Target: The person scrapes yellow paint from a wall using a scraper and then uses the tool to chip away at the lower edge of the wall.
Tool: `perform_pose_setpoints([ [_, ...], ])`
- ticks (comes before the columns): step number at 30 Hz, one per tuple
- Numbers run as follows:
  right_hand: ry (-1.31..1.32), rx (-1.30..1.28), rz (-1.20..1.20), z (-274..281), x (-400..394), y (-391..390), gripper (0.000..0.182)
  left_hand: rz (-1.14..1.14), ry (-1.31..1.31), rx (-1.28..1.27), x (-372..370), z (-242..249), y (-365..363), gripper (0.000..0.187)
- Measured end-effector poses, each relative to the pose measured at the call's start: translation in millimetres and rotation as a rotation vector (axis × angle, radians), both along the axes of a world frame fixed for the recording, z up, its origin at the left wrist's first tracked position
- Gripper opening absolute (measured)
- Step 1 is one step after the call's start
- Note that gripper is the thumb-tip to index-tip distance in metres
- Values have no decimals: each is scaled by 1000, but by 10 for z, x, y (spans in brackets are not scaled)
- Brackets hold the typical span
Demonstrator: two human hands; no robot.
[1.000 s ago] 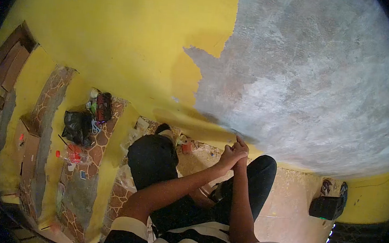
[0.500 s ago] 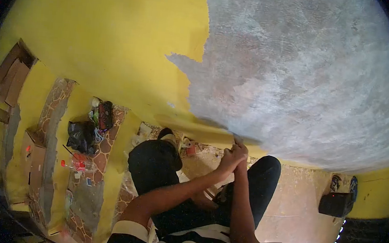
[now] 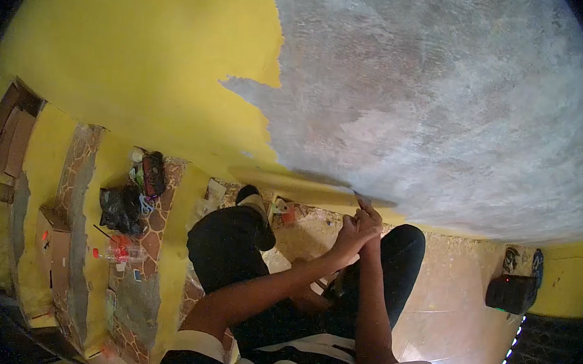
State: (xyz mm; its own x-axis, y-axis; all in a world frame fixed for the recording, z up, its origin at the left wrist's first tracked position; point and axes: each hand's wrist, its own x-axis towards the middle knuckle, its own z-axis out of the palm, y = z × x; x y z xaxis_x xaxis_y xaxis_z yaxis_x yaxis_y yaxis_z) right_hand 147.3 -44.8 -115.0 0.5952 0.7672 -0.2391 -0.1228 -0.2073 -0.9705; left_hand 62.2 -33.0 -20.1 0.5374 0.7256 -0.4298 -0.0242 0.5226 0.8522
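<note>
A wall in front is yellow paint on the left and bare grey plaster on the right, with a ragged paint edge between. Low on the wall, my left hand and my right hand are together, their fingers closed round something I cannot make out. A small dark tip shows past the fingers and meets the wall near the lower edge of the grey area. The hands overlap, so the handle is hidden.
Steps at the left hold a black plastic bag, a clear bottle with red on it and a cardboard box. A black box stands at the right by the wall. My bent knees flank my forearms.
Both hands have shifted slightly right and stay together. The view has turned a little, so the paint edge appears farther left.
</note>
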Motion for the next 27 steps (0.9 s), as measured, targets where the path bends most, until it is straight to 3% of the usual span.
perform_pose_setpoints([
  [3,-303,49,75,99,-24,83,38,-68,76,-37,86,-328,77,66],
  [4,-63,-42,34,-20,-37,82,30,-50,176,-52,106,-415,87,67],
  [5,-64,-33,41,1,-4,96,30,-27,275,-69,101,-412,112,68],
  [6,-195,-53,96,42,26,90,29,13,55,-17,6,-291,79,66],
  [9,-451,-101,184,300,16,40,27,1,91,90,-21,-65,17,70],
  [11,216,60,-45,735,-81,42,27,-35,127,148,-22,-22,-19,72],
  [13,-420,0,110,501,0,43,29,-12,22,44,17,-97,15,73],
  [14,-903,1,176,271,46,53,33,-12,17,43,0,-115,57,73],
  [16,-273,26,101,-250,-2,220,31,-137,50,-145,-112,-129,221,70],
  [17,-275,37,105,-527,41,281,31,-195,68,-234,-148,-151,306,68],
  [18,-775,42,171,-810,130,282,36,-140,77,-236,-140,-188,278,69],
  [20,-1270,55,234,-770,96,292,41,-51,59,-136,-136,-99,220,70],
  [21,-565,63,125,-387,20,233,39,-20,34,-37,-105,-35,191,71],
  [22,-205,59,97,5,-55,179,37,-27,160,32,15,-378,120,72],
  [23,143,51,7,397,-129,126,36,-31,163,24,-13,-275,93,72],
  [25,160,82,-18,871,-218,36,32,-24,62,49,-96,90,2,73],
  [27,-180,98,39,170,-90,18,33,-17,38,118,-49,-172,9,72],
])
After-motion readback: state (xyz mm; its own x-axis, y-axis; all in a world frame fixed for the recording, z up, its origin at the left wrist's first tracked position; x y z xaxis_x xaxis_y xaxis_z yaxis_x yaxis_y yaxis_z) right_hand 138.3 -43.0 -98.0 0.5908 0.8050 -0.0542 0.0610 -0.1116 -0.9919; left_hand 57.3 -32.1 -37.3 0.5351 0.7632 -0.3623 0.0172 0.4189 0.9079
